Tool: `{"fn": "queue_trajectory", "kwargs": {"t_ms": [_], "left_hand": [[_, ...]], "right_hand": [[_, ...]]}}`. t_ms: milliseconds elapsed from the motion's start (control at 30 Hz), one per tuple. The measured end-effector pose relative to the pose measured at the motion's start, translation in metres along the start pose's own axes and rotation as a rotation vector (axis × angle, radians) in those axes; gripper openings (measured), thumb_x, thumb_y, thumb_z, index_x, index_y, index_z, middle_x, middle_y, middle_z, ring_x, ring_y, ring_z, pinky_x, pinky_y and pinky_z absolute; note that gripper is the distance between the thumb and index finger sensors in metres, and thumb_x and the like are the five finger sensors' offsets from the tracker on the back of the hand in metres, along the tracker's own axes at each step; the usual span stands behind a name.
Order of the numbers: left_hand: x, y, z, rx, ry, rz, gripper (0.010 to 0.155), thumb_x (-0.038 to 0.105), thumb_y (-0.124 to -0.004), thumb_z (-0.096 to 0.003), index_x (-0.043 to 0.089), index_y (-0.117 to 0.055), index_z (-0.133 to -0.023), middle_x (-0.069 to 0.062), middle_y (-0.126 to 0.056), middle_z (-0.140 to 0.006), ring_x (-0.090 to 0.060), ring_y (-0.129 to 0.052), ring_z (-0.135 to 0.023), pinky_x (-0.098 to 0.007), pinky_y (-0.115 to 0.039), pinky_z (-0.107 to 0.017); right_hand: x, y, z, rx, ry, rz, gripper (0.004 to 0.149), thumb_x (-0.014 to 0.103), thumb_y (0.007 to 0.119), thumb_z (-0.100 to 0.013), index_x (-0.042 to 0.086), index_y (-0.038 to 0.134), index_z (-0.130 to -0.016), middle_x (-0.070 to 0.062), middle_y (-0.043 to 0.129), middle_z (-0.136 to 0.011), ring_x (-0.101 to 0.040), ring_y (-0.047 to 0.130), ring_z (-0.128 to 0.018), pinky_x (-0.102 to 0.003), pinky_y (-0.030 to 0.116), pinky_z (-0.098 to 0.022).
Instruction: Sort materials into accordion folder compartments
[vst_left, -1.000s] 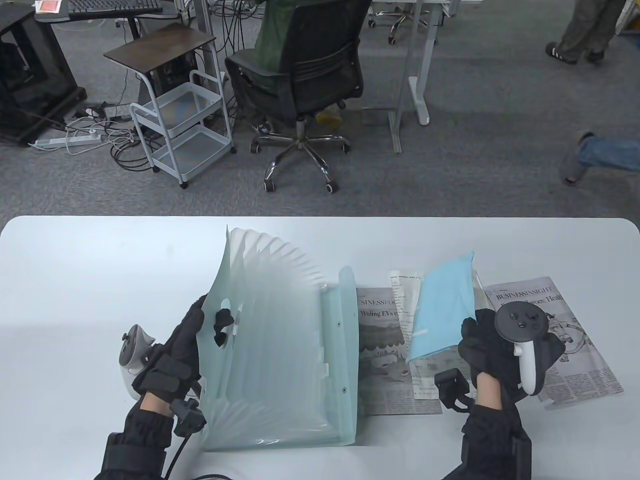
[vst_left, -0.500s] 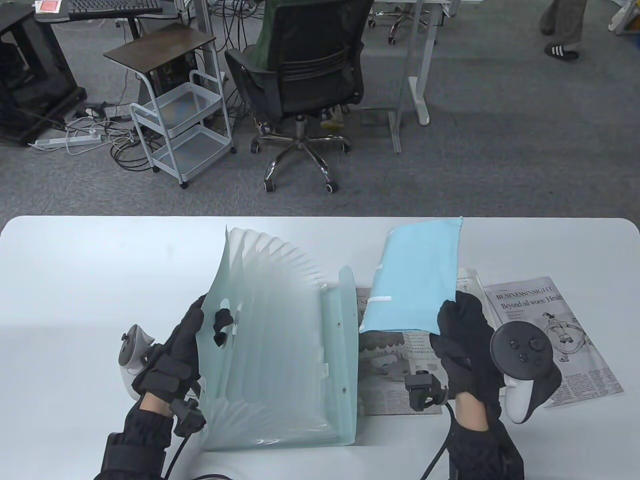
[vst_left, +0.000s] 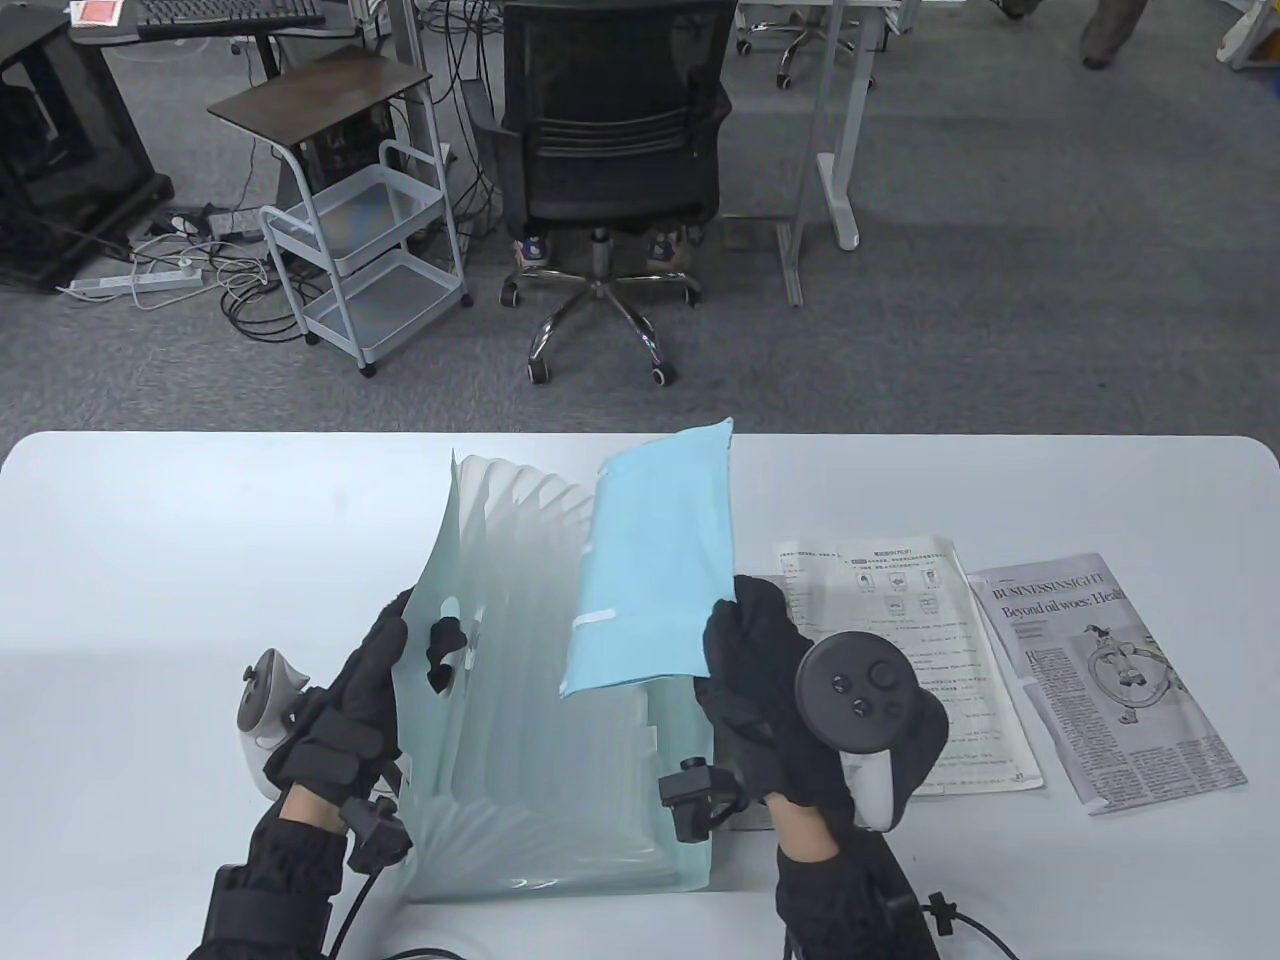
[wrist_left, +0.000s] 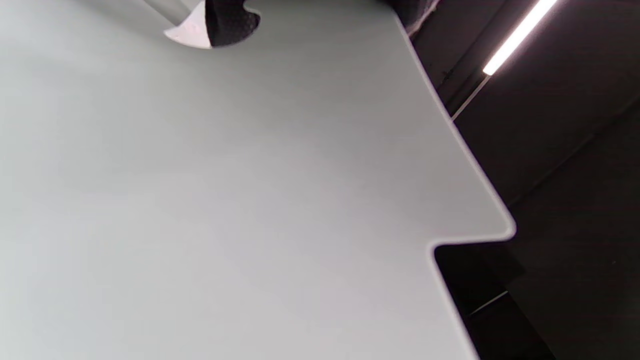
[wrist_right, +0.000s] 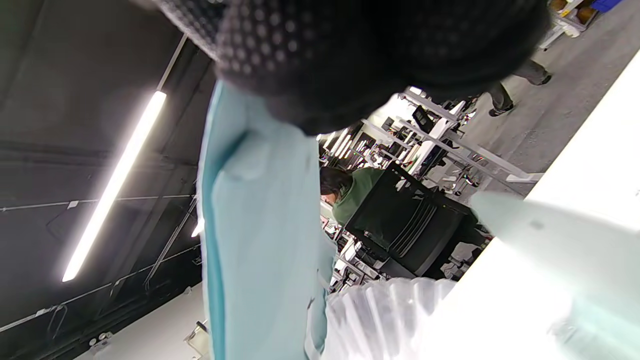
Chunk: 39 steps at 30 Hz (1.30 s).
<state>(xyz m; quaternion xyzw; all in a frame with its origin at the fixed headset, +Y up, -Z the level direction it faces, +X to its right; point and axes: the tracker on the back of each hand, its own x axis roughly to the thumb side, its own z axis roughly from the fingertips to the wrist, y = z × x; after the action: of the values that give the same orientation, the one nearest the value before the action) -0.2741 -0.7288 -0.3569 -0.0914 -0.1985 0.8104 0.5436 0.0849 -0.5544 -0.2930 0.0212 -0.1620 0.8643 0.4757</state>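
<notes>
Two gloved hands at work. At left, left hand (vst_left: 365, 680) curled round near-left front panel of translucent pale-green plastic accordion folder (vst_left: 520, 700), thumb through its cutout, keeping pleats fanned on white counter (vst_left: 150, 540). Over folder's right pockets, thin light-blue paper envelope (vst_left: 650, 570), tilted, pinched at near-right corner by right hand (vst_left: 760, 680). Probably light and floppy; best gripped low, leading edge fed in first. Farther right, printed white sheet (vst_left: 900, 640) and newspaper page (vst_left: 1120, 680), flat.

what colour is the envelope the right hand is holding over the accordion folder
Light blue envelope, clearest in the table view.
</notes>
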Motion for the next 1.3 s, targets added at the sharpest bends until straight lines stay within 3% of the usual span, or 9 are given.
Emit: {"fn": "queue_trajectory", "kwargs": {"t_ms": [233, 467, 1300], "left_hand": [[0.0, 0.0, 0.0, 0.0, -0.001, 0.004, 0.071, 0.046, -0.054, -0.0747, 0.006, -0.022, -0.124, -0.023, -0.053, -0.114, -0.058, -0.012, -0.114, -0.071, -0.018, -0.072], [0.001, 0.001, 0.001, 0.001, -0.003, 0.006, 0.071, 0.046, -0.054, -0.0747, 0.006, -0.022, -0.124, -0.023, -0.053, -0.114, -0.058, -0.012, -0.114, -0.071, -0.018, -0.072], [0.0, 0.001, 0.001, -0.001, 0.0, -0.001, 0.071, 0.046, -0.054, -0.0747, 0.006, -0.022, -0.124, -0.023, -0.053, -0.114, -0.058, -0.012, -0.114, -0.071, -0.018, -0.072]], "right_hand": [[0.023, 0.027, 0.009, -0.009, -0.053, 0.03, 0.041, 0.018, 0.063, -0.063, -0.004, 0.068, -0.097, -0.012, 0.096, -0.054, -0.009, 0.096, -0.025, -0.036, 0.089, -0.03], [0.026, 0.048, 0.018, 0.035, -0.086, 0.077, 0.041, 0.018, 0.063, -0.063, -0.003, 0.067, -0.097, -0.013, 0.096, -0.055, -0.009, 0.096, -0.025, -0.037, 0.088, -0.03], [0.034, 0.078, 0.03, 0.134, -0.126, 0.193, 0.043, 0.017, 0.061, -0.063, -0.008, 0.064, -0.098, -0.014, 0.095, -0.057, -0.011, 0.097, -0.028, -0.038, 0.089, -0.032]]}}
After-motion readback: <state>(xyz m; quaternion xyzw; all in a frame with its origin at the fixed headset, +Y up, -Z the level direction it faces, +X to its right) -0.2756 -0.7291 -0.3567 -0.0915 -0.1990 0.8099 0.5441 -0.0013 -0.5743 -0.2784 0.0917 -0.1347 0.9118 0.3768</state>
